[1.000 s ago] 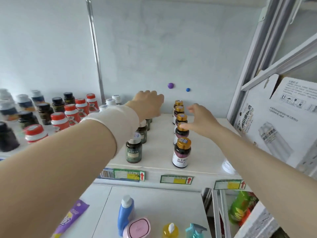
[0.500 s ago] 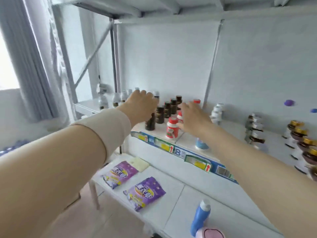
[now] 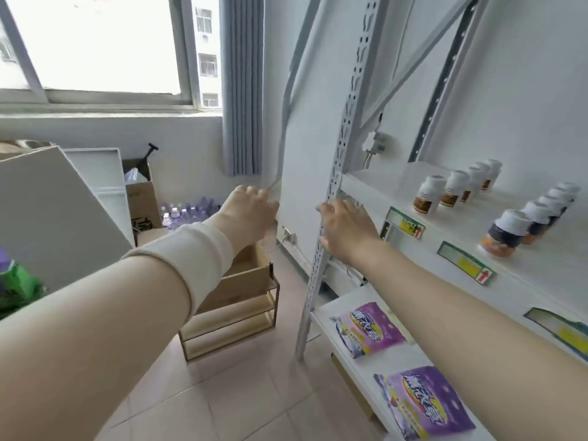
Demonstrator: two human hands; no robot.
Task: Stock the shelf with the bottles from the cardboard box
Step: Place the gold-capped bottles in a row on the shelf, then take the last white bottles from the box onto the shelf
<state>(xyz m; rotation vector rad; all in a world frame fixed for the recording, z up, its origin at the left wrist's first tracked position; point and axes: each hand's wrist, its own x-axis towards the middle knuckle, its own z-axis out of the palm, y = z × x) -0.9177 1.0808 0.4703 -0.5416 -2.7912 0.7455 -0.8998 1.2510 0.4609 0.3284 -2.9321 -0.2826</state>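
Observation:
Both my arms stretch forward past the left end of the white shelf [image 3: 375,189]. My left hand [image 3: 248,214] hangs in the air with loosely curled fingers and holds nothing. My right hand [image 3: 346,227] is beside the shelf's perforated upright [image 3: 342,148], fingers relaxed and empty. White-capped bottles stand in two rows on the shelf: brown-labelled bottles [image 3: 428,194] further back and dark-labelled bottles [image 3: 507,232] nearer the front edge. An open cardboard box [image 3: 141,189] stands on the floor under the window.
A small wooden rack [image 3: 235,316] sits on the tiled floor below my left arm. A pack of water bottles [image 3: 187,211] lies by the wall. Two purple bags [image 3: 369,327] lie on the lower shelf. A white board [image 3: 47,218] leans at the left.
The view has swung far to the left, from the rows of bottles to the shelf's left end, the window and the floor. Both hands stayed outstretched and empty.

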